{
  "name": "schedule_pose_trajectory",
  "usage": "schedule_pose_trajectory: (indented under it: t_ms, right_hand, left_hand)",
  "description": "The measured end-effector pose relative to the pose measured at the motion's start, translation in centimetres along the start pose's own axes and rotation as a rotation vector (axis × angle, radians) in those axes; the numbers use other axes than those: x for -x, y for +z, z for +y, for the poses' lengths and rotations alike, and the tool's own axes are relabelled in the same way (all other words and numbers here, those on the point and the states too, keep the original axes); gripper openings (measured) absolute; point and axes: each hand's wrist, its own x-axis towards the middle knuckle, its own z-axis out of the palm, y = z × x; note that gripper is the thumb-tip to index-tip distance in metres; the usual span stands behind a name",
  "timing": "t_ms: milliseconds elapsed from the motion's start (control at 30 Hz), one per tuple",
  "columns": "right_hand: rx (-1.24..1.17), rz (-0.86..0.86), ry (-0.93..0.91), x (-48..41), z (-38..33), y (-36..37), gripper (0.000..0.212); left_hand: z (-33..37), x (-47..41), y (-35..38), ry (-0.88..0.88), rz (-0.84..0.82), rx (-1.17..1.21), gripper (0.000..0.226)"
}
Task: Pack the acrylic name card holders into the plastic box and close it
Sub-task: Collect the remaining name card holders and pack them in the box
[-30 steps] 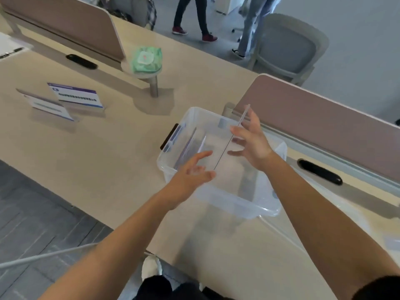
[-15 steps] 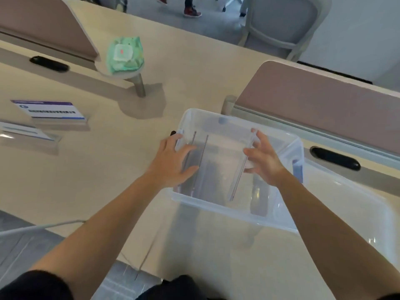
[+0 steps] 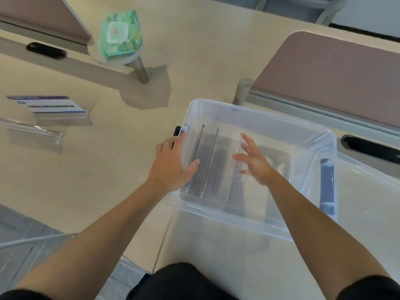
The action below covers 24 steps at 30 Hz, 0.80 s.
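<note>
On my remote feed, a clear plastic box (image 3: 262, 114) sits open on a beige desk (image 3: 86, 174), near the front edge and right of centre. Three acrylic name card holders (image 3: 209, 161) stand on edge inside it, lined up in its left half. The person's left hand (image 3: 171, 165) lies flat on the box's left rim, fingers straight, thumb reaching over the wall. The right hand (image 3: 255, 163) is down inside the box with its fingers spread, right beside the rightmost holder (image 3: 232, 185) (I cannot tell whether skin meets acrylic). Neither hand grips anything. A clear lid (image 3: 368, 198) lies on the desk, just right of the box. Far left on the desk, two more holders wait: one with a printed card (image 3: 54, 106), and nearer to me a bare one (image 3: 32, 128). A green wipes pack (image 3: 119, 33) rests on a small round stand at the far side.
</note>
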Motion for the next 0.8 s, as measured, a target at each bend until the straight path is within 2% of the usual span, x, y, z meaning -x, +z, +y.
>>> schedule_pose_trajectory:
  t_ms: [167,300,433,800]
  right_hand:
    - [0.155,0.011,-0.031,0.9,-0.4,-0.2,0.085]
    - [0.455,-0.057,-0.06,3.0,-0.8,-0.5,0.1]
    - [0.72,-0.147,-0.02,4.4,-0.8,-0.7,0.098]
    - [0.825,-0.143,-0.054,4.6,-1.2,2.4,0.103]
  left_hand:
    - [-0.1,0.0,-0.1,0.011,-0.002,0.019,0.077]
    - [-0.1,0.0,-0.2,0.007,-0.007,0.042,0.075]
    - [-0.2,0.0,0.0,0.009,-0.002,0.051,0.074]
    - [0.0,0.0,0.0,0.001,0.007,0.042,0.073]
